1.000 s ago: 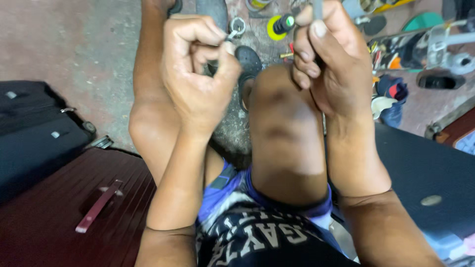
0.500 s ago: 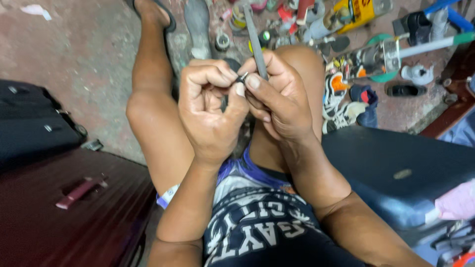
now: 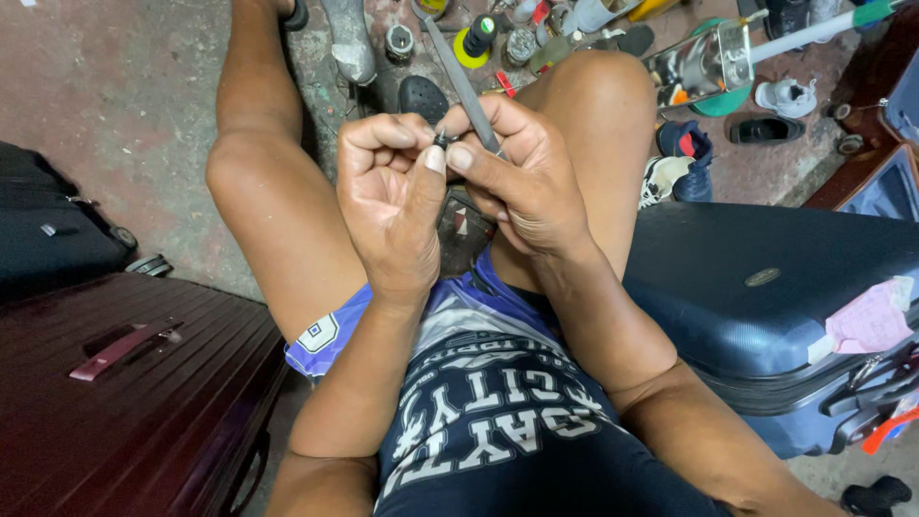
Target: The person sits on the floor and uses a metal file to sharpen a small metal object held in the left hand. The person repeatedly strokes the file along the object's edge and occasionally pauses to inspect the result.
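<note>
My left hand is closed, its thumb and forefinger pinching a small dark part at chest height above my lap. Against it, my right hand grips a long thin grey metal tool that points up and away toward the floor clutter. The fingertips of both hands meet at the small part. My bare knees rise on either side of the hands. What the small part is cannot be made out.
A maroon suitcase lies at lower left, a black one behind it. A dark blue suitcase with a pink paper tag sits at right. Small tools, caps, shoes and a shiny metal piece litter the concrete floor ahead.
Both hands have come lower and closer to my body, staying together. The view has tilted, so more of the floor clutter and the blue suitcase shows.
</note>
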